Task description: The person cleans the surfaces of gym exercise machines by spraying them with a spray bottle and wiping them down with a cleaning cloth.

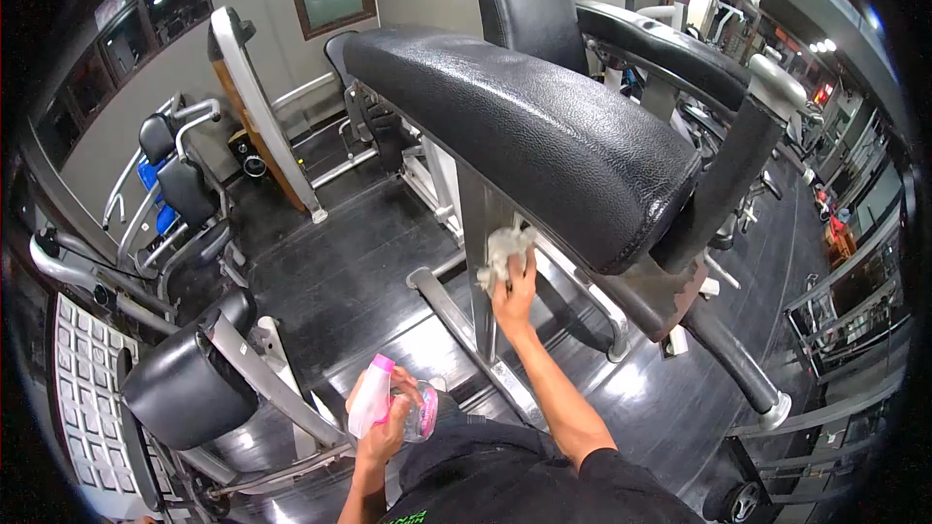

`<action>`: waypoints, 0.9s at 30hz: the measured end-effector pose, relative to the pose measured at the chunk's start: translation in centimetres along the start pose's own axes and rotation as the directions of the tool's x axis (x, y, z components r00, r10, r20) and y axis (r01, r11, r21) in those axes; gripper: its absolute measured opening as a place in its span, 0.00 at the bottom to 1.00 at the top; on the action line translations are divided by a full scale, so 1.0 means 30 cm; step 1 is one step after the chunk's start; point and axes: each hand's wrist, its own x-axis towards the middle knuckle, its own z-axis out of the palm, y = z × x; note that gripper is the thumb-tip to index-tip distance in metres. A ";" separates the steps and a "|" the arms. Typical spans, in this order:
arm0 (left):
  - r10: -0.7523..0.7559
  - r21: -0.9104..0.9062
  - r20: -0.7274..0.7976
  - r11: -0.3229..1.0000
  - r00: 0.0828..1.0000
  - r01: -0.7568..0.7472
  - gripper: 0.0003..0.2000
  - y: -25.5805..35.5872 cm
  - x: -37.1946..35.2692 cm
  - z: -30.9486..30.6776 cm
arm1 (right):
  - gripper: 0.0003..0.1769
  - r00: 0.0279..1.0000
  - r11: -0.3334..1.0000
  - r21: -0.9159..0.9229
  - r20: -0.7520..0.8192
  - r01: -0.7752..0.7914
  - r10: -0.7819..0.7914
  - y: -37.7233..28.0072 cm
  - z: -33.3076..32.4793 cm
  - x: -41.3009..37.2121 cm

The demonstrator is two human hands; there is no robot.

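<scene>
My right hand [515, 293] presses a crumpled off-white cloth [507, 254] to the grey metal upright [478, 223] under a padded bench. Its fingers are closed over the cloth. Black, grained upholstery covers the long bench pad [534, 126], which slants above that hand. Low in front of my body, my left hand [386, 432] grips a pink-and-clear plastic spray bottle [371, 398]. Part of the bottle is hidden behind the fingers, and a clear section with a pink label shows at their right.
A black metal bar [733, 364] juts out at the lower right of the bench. Another padded machine [194, 383] stands close on my left. More gym machines [180, 180] line the wall. Dark flooring [359, 243] runs between the metal frames.
</scene>
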 end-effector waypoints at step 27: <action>0.019 -0.075 0.015 0.997 1.000 -0.018 0.09 0.014 -0.013 0.054 | 0.29 0.992 0.987 0.117 -0.060 -0.107 0.115 -0.171 -0.112 0.195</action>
